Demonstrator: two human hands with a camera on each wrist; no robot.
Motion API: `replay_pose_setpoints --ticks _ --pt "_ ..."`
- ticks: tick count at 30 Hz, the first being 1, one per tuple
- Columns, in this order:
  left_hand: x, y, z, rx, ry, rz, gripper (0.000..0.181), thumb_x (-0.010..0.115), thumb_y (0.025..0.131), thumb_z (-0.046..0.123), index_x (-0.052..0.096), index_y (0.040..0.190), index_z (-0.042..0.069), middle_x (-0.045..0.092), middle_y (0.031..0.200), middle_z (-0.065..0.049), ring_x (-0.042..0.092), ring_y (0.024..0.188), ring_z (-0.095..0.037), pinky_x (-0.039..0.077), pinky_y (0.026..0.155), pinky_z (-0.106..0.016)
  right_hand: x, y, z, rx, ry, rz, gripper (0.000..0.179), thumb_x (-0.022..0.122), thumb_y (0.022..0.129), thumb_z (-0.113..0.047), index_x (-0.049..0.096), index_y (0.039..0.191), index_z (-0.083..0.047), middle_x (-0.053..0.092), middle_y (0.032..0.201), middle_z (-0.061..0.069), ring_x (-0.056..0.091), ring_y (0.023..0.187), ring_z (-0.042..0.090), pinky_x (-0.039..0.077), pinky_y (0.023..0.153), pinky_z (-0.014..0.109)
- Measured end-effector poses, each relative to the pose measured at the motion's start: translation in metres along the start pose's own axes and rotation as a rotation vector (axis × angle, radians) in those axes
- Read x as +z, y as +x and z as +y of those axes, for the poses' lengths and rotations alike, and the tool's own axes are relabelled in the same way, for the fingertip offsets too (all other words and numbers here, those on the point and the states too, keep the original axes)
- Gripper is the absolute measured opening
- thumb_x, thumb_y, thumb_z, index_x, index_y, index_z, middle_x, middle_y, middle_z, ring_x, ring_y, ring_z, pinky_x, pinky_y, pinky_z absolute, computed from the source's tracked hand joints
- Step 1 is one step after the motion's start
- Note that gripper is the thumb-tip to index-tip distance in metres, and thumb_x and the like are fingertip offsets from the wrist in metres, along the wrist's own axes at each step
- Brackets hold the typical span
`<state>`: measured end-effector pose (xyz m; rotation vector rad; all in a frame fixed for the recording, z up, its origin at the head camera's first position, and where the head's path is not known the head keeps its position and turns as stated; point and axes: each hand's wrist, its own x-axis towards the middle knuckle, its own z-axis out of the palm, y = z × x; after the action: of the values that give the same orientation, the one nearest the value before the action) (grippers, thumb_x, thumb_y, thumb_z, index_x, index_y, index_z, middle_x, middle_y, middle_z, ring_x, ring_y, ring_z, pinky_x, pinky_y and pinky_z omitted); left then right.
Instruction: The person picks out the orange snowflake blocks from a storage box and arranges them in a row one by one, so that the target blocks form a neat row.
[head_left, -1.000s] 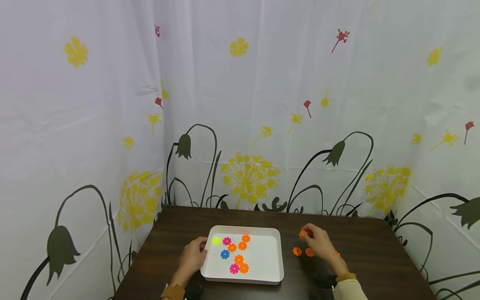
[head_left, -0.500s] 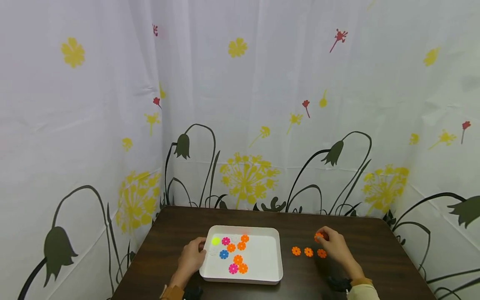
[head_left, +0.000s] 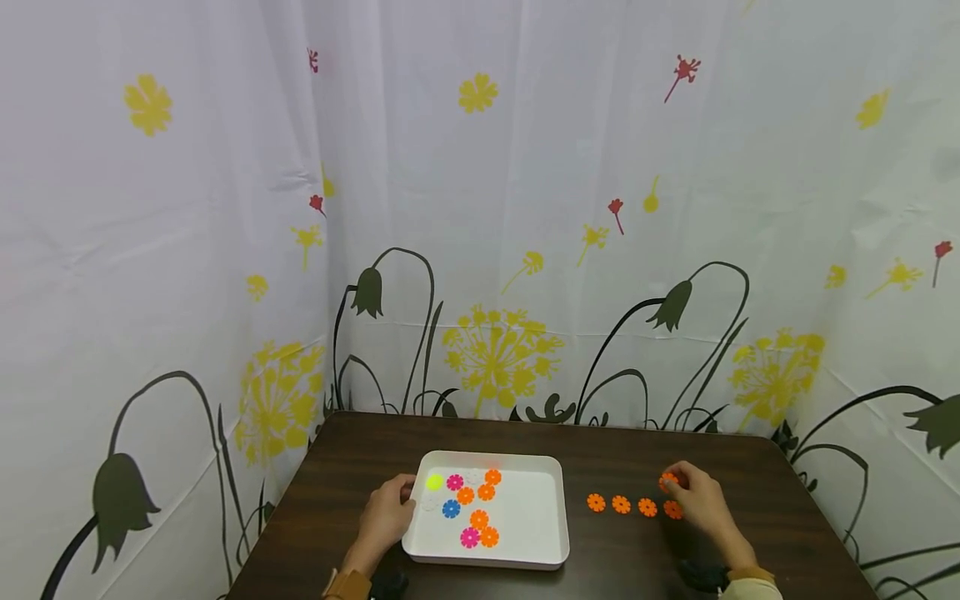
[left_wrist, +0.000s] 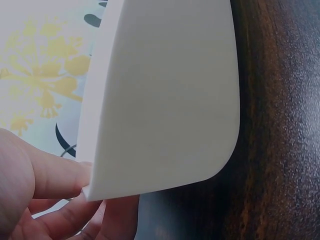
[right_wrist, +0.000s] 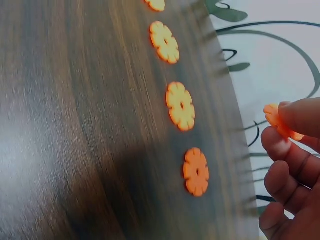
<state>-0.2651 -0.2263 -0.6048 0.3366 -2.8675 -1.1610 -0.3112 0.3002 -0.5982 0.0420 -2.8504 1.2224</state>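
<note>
My left hand grips the left rim of a white tray, thumb on one side and fingers curled on the other in the left wrist view. My right hand pinches an orange notched disc between thumb and index finger, held up over the table. Below it, several matching orange discs lie flat in a left-to-right row. The rightmost disc in the row is just under the right hand.
Inside the tray are pink, blue, yellow and several orange discs, plus pale clear ones. The dark wooden table reaches back to a flower-printed curtain.
My right hand has moved rightward above the row, still pinching its orange disc. More of the row shows now. The left hand stays on the tray rim.
</note>
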Motion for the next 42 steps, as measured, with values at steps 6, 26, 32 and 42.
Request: replay_pose_setpoints --ticks 6,26,32,42 --pt "0.000 0.000 0.000 -0.006 0.006 -0.001 0.040 0.071 0.094 0.001 0.068 0.134 0.002 0.074 0.106 -0.013 0.068 0.090 -0.027 0.053 0.078 -0.054 -0.007 -0.001 0.011 0.021 -0.031 0.022 0.020 0.066 0.103 -0.012 0.069 0.116 0.003 0.076 0.098 0.010 0.069 0.082 0.018 0.053 0.067 0.035" --pt "0.001 0.002 -0.002 -0.012 0.019 -0.001 0.039 0.070 0.094 0.002 0.068 0.133 0.002 0.074 0.105 -0.012 0.067 0.089 -0.026 0.052 0.077 -0.053 -0.017 -0.011 0.047 0.070 -0.092 0.050 0.015 0.067 0.101 -0.012 0.070 0.110 0.000 0.072 0.090 0.005 0.065 0.081 0.018 0.049 0.072 0.039" --pt "0.001 0.001 -0.001 -0.015 0.012 -0.006 0.040 0.070 0.094 0.001 0.068 0.135 0.002 0.073 0.105 -0.012 0.066 0.088 -0.026 0.051 0.076 -0.052 -0.014 -0.015 0.055 0.093 -0.116 0.058 0.014 0.068 0.100 -0.014 0.071 0.107 -0.002 0.073 0.091 0.005 0.065 0.081 0.019 0.051 0.076 0.044" --pt "0.001 0.002 0.000 -0.023 0.013 -0.008 0.041 0.070 0.094 0.001 0.067 0.135 0.001 0.073 0.106 -0.012 0.066 0.088 -0.026 0.051 0.077 -0.053 -0.013 -0.011 0.061 0.096 -0.105 0.061 0.014 0.068 0.100 -0.014 0.071 0.105 -0.002 0.074 0.087 0.003 0.066 0.079 0.017 0.051 0.075 0.044"
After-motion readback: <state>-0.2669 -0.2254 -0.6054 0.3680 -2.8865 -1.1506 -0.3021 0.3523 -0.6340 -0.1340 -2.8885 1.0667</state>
